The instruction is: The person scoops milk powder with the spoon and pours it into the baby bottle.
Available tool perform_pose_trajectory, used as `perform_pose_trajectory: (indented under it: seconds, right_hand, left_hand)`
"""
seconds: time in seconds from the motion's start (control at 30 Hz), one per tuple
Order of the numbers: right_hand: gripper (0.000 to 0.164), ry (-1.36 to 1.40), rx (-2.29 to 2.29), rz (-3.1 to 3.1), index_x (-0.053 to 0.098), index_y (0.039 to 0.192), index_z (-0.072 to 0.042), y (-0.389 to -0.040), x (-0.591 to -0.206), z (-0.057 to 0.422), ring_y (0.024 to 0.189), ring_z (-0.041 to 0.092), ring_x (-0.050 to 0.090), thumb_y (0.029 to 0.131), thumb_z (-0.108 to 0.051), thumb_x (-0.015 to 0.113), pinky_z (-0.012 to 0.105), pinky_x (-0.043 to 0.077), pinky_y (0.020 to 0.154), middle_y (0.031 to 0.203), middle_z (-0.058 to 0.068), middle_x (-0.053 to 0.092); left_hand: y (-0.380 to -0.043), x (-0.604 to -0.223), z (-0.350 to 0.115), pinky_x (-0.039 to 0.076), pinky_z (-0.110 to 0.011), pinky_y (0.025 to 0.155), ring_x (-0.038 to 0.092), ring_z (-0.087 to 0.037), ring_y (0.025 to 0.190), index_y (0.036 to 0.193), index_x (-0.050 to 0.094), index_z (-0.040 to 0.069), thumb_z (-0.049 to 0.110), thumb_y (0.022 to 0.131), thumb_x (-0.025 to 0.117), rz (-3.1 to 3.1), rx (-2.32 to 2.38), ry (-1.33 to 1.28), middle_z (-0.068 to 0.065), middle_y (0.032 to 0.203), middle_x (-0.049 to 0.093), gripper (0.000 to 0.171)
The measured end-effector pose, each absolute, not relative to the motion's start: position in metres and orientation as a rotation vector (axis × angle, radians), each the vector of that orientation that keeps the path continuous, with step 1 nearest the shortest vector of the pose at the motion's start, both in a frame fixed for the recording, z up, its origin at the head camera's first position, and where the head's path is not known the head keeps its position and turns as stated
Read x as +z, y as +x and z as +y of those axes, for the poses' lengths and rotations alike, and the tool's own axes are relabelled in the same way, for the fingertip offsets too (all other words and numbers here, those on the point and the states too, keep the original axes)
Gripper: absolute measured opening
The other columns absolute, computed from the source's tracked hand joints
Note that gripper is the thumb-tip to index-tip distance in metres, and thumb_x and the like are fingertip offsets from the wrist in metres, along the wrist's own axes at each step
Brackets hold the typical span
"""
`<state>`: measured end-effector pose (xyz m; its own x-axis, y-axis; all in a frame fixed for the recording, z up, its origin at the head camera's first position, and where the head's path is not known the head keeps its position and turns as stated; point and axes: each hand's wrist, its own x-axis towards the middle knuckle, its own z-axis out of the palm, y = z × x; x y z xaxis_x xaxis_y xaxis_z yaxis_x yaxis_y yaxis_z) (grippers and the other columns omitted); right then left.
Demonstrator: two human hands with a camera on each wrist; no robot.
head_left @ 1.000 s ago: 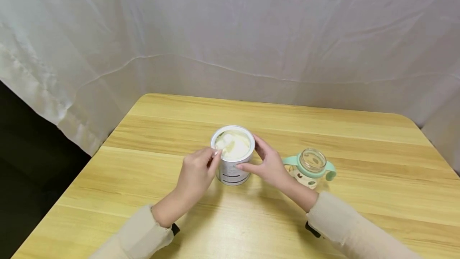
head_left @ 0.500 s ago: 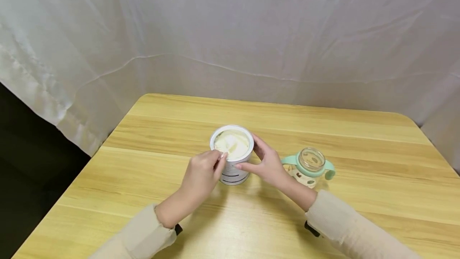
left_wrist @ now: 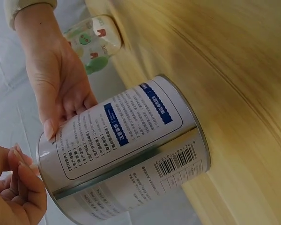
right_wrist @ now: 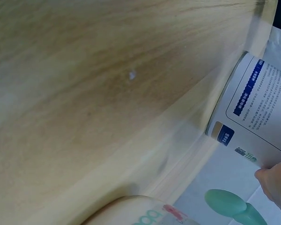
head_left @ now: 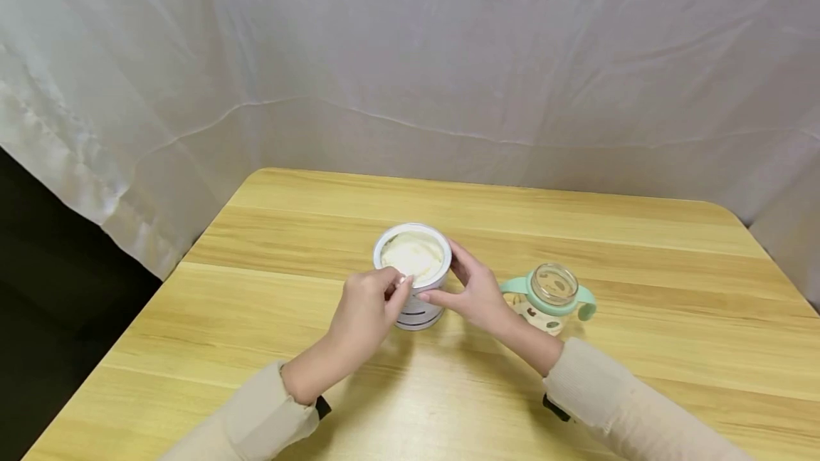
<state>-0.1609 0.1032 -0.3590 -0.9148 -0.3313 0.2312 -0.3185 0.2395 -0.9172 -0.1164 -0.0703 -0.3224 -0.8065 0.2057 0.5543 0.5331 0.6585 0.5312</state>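
A white milk powder can [head_left: 424, 308] stands on the table, its top uncovered and pale powder [head_left: 416, 255] inside. My right hand [head_left: 477, 297] grips the can's right side, thumb on the front and fingers behind. At the near rim, my left hand [head_left: 365, 311] has its thumb and forefinger pinched together on the thin handle of a scoop, nearly all hidden by the fingers and powder. The left wrist view shows the printed label [left_wrist: 126, 131] and the left fingertips [left_wrist: 21, 159] at the can's mouth.
A clear baby bottle [head_left: 552, 301] with mint-green handles stands uncapped just right of the can, behind the right forearm. The wooden table [head_left: 307, 219] ends against a pale curtain [head_left: 410, 77] at the back.
My left hand has moved slightly right along the near rim, and the hollow in the powder has changed shape. The right hand keeps its grip on the can.
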Motion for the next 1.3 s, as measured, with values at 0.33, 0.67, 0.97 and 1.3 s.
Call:
perform_pose_trajectory:
  seconds: [0.33, 0.67, 0.97, 1.3]
  right_hand:
    - [0.088, -0.624, -1.799, 2.475, 0.030, 0.143, -0.001, -0.162, -0.361, 0.101, 0.135, 0.026, 0.035, 0.071, -0.007, 0.079, 0.032, 0.030, 0.111, 0.143, 0.017, 0.040]
    - [0.089, -0.619, -1.794, 2.481, 0.030, 0.142, -0.001, -0.161, -0.360, 0.101, 0.135, 0.027, 0.036, 0.069, -0.009, 0.080, 0.034, 0.030, 0.111, 0.143, 0.017, 0.040]
    - [0.089, -0.614, -1.801, 2.467, 0.030, 0.143, -0.002, -0.161, -0.358, 0.102, 0.136, 0.027, 0.033, 0.070, -0.009, 0.080, 0.035, 0.029, 0.112, 0.145, 0.016, 0.038]
    - [0.089, -0.627, -1.795, 2.479, 0.030, 0.143, -0.003, -0.161, -0.359, 0.103, 0.136, 0.027, 0.034, 0.070, -0.010, 0.080, 0.035, 0.030, 0.111, 0.144, 0.016, 0.039]
  left_hand:
    - [-0.124, -0.321, -0.077, 0.036, -0.011, 0.038, 0.043, 0.001, 0.043, 0.061, 0.062, 0.000, 0.003, 0.082, 0.063, -2.445, -1.273, -0.390, -0.004, 0.049, 0.056, 0.022]
    - [-0.138, -0.321, -0.092, 0.042, -0.015, 0.039, 0.048, -0.004, 0.040, 0.065, 0.064, -0.005, 0.005, 0.084, 0.063, -2.413, -1.712, -0.036, -0.010, 0.050, 0.058, 0.021]
    - [-0.143, -0.318, -0.098, 0.044, -0.014, 0.043, 0.048, -0.006, 0.043, 0.076, 0.061, -0.010, 0.003, 0.085, 0.061, -2.303, -2.037, 0.286, 0.003, 0.050, 0.053, 0.016]
    - [-0.148, -0.318, -0.107, 0.044, -0.014, 0.043, 0.046, -0.004, 0.045, 0.076, 0.058, -0.006, 0.004, 0.087, 0.059, -2.157, -2.217, 0.437, 0.003, 0.052, 0.051, 0.015]
